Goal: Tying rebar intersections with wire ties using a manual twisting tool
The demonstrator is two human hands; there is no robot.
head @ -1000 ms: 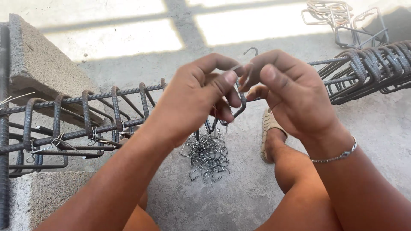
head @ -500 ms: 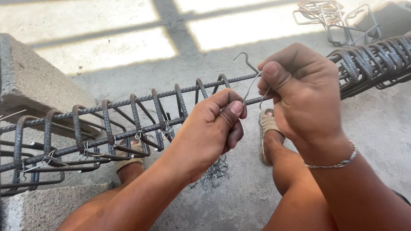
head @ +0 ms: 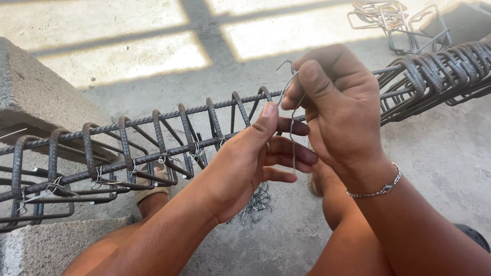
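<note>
two hands meet over the rebar cage [head: 153,148]: right hand [head: 340,110] pinches a bent wire [head: 291,110] above it, left hand [head: 250,161] half curled, thumb beside the wire, gripping nothing.

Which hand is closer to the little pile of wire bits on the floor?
Left. The left hand hangs right above the wire pile; the right hand is higher up, pinching a thin bent wire.

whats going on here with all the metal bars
A person sits over a rebar cage that rests on concrete blocks. The right hand pinches a thin bent tie wire above the cage, and the left hand is open beside it, fingers at the wire. A pile of cut wires lies on the floor below.
</note>
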